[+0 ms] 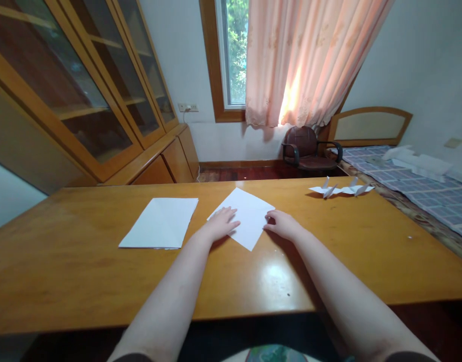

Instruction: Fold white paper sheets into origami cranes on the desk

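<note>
The person's left hand (220, 224) lies flat, fingers pressed together, on a white square paper sheet (250, 213), turned diamond-wise near the middle of the honey-varnished wooden table (61, 266). The right hand (284, 225) sits at the sheet's right corner, fingers together and curled; whether they pinch it cannot be determined. Risk: the sheet could skid on the glossy varnish under uneven pressure. A second white sheet (159, 223) lies to its left, and white folded paper cranes (340, 190) stand near the far right edge. No legible writing or labels observed.

A square white paper sheet (250, 213) lies flat, turned diamond-wise.
</note>
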Tool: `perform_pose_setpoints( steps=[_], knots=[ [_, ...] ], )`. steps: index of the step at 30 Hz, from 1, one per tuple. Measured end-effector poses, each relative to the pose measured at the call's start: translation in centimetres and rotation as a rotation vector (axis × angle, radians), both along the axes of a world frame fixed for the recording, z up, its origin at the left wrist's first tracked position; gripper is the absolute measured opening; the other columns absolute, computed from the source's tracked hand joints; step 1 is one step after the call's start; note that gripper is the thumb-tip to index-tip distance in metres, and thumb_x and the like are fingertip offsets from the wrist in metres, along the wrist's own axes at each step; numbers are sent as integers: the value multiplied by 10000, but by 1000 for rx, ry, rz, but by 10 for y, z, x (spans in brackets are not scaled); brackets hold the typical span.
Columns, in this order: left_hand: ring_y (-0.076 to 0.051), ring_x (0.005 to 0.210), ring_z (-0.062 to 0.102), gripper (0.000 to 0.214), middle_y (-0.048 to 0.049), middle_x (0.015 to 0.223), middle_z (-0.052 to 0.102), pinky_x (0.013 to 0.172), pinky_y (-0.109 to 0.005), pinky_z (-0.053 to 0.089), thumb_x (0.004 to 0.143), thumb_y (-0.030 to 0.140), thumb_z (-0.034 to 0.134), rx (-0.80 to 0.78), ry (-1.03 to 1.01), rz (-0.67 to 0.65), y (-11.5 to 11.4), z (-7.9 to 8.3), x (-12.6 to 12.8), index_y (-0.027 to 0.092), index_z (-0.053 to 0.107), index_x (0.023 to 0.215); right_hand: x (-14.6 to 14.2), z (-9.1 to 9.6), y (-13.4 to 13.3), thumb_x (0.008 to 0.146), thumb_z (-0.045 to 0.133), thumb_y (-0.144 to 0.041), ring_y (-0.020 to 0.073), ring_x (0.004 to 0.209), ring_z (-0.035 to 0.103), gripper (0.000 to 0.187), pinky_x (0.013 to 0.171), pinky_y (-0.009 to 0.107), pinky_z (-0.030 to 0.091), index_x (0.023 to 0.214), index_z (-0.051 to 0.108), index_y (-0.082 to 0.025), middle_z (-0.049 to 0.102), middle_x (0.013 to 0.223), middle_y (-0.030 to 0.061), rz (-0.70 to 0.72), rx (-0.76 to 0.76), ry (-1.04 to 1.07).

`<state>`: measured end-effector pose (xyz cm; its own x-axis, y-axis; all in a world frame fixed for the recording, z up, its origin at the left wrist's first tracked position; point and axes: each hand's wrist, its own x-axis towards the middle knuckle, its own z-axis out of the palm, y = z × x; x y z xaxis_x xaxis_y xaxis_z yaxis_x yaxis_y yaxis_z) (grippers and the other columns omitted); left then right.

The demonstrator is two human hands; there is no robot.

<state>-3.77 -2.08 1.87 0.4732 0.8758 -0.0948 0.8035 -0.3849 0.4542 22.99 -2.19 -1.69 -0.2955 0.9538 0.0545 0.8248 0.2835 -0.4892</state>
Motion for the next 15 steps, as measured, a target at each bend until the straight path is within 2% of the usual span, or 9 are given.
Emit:
perform_pose_setpoints(
  steps=[2, 4, 6, 7, 10, 12, 15],
  knots=[
    [-319, 1418, 186, 631, -118, 1537, 262, 1124, -502, 163, 857, 535, 456, 18, 131, 81, 9, -7, -7, 228, 408, 1406, -5, 1, 5, 757, 678, -418, 246, 1009, 610, 315, 959, 392, 411, 980, 679, -196, 672, 1080, 102, -56, -2, -65],
    [-342, 1417, 172, 624, -118, 1544, 241, 1103, -565, 146, 853, 503, 477, 58, 214, 104, 7, -16, -8, 247, 388, 1415, -7, 0, 8, 767, 666, -431, 269, 1096, 570, 346, 1047, 479, 309, 1018, 668, -194, 651, 1137, 111, -116, 74, -102],
    [-352, 1381, 263, 619, -140, 1518, 299, 1085, -543, 210, 856, 513, 476, 113, 247, 121, 0, -23, -2, 236, 408, 1405, -8, -2, 6, 762, 672, -408, 298, 1240, 466, 425, 1083, 523, 243, 1127, 636, -194, 574, 1283, 127, -164, 149, -99],
    [-349, 1354, 313, 598, -144, 1494, 347, 1068, -521, 255, 868, 510, 459, 155, 245, 119, -4, -24, 2, 229, 426, 1394, -7, -3, 5, 776, 659, -380, 290, 1262, 449, 451, 1084, 503, 260, 1185, 613, -198, 543, 1327, 130, -161, 165, -76],
    [-348, 1281, 404, 554, -144, 1446, 423, 1015, -511, 330, 860, 485, 498, 214, 246, 120, -15, -22, 13, 235, 475, 1354, -6, -3, 0, 831, 597, -338, 241, 1198, 521, 382, 1048, 394, 358, 1191, 631, -216, 578, 1297, 106, 0, 148, 37],
    [-332, 1236, 456, 491, -141, 1382, 498, 1002, -492, 358, 859, 458, 514, 214, 207, 101, -16, -17, 16, 224, 542, 1289, -5, -2, -1, 826, 607, -357, 236, 1162, 552, 349, 1033, 377, 381, 1140, 665, -218, 607, 1260, 96, 95, 104, 78],
    [-239, 1141, 552, 354, -78, 1236, 628, 993, -374, 402, 902, 361, 452, 159, 36, 6, -11, -11, 9, 230, 633, 1176, -2, 0, -1, 771, 675, -376, 256, 1187, 537, 386, 1043, 386, 375, 1118, 680, -207, 582, 1294, 111, 99, 46, 92]
  ],
)
